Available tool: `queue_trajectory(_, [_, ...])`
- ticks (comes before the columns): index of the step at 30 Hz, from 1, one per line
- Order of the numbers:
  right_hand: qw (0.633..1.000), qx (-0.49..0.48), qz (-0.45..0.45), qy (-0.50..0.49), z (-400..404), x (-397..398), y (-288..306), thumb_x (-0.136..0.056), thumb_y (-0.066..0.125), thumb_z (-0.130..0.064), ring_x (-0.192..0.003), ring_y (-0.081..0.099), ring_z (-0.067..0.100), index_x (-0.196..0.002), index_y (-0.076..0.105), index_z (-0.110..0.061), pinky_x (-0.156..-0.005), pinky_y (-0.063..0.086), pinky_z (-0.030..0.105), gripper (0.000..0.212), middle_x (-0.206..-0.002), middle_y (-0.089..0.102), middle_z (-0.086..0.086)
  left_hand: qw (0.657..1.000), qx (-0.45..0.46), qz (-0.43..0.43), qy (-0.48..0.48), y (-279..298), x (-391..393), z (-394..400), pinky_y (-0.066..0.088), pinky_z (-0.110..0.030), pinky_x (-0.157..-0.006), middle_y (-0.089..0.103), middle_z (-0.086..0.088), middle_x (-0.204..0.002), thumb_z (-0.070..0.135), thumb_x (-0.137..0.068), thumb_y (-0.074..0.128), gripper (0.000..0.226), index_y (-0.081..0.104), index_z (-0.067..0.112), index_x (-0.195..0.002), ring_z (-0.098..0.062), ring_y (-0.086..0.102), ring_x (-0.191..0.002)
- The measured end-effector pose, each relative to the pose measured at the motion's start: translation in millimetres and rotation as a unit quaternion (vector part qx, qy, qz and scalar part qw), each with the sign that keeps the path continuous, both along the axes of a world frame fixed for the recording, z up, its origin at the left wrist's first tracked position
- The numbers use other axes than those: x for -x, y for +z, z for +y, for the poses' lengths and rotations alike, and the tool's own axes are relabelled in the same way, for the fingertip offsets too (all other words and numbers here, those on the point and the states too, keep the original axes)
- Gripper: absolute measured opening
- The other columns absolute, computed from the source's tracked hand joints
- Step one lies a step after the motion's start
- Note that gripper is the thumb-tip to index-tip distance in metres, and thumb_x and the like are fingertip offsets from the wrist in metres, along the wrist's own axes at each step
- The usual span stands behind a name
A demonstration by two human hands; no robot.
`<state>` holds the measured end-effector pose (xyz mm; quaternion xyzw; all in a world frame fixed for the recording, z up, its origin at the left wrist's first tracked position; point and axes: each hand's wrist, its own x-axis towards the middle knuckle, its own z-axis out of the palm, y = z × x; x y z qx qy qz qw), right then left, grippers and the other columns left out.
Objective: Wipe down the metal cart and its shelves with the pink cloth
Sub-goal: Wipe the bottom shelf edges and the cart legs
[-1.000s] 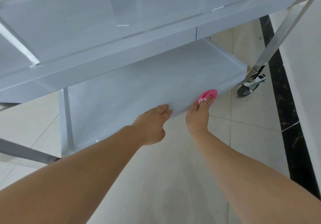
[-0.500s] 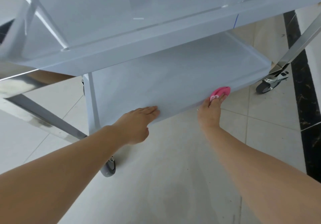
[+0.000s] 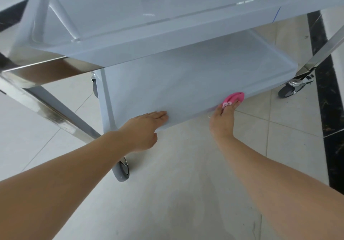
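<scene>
The metal cart fills the upper view, with an upper shelf [image 3: 167, 40] above a pale lower shelf [image 3: 195, 75]. My right hand [image 3: 224, 118] grips the bunched pink cloth [image 3: 235, 98] and presses it against the lower shelf's near edge, right of centre. My left hand [image 3: 143, 128] rests on the same edge further left, its fingers straight and flat on the rim. Most of the cloth is hidden inside my right hand.
Shiny steel legs slant down at the left [image 3: 55, 115] and the right [image 3: 323, 48]. Grey caster wheels stand near my left wrist [image 3: 122, 172] and at the right [image 3: 287, 90]. The floor is pale tile with a black marble strip [image 3: 329, 98] along the right.
The view has shifted left, so the cart's left leg and front wheel now show. My left hand has slid a little left along the shelf edge. The right hand still holds the cloth at the edge.
</scene>
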<state>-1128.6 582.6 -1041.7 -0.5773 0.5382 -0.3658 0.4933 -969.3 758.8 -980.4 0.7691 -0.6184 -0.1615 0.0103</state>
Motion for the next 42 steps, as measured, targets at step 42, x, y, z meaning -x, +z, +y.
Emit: queue_trajectory(42, [0.979,0.048,0.036,0.193,186,-60,-6,-0.1,0.03,-0.011,-0.135,0.037,0.025,-0.147,-0.015,-0.015,-0.108,0.033,0.03,0.065,-0.159,0.001,0.003,0.999,-0.018,0.027,0.044,-1,-2,66,0.022,-0.027,-0.114,0.0,0.004,-0.158,0.003,-0.077,0.04,0.081,0.005,0.014,-0.149,-0.009,0.004,-0.143])
